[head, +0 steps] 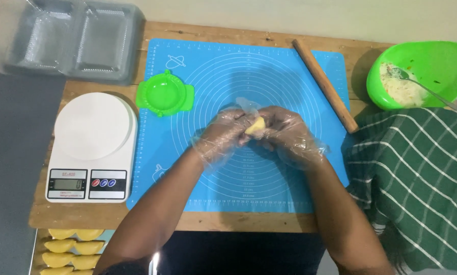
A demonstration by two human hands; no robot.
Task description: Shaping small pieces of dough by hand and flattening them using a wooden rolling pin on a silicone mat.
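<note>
Both hands met over the middle of the blue silicone pastry mat with printed rings. The left hand and right hand, each in a loose clear plastic glove, were pressed together around a small yellow lump of dough. Dough sat between the fingertips, held just above the mat. Only a sliver showed; its long axis seemed to run from lower left to upper right, pointed end away from me, though the fingers hid most of it.

Left of the hands, on the mat's edge: a round bright green plastic dumpling press, lying open and flat. Further left, a white digital kitchen scale on the wooden surface. A wooden rolling pin lay diagonally along the mat's right side. Beyond it, a green plastic bowl with pale shredded filling and a metal spoon. A green-and-white striped cloth covered the right. Clear plastic clamshell trays upper left. Folded yellow pastries at lower left.
</note>
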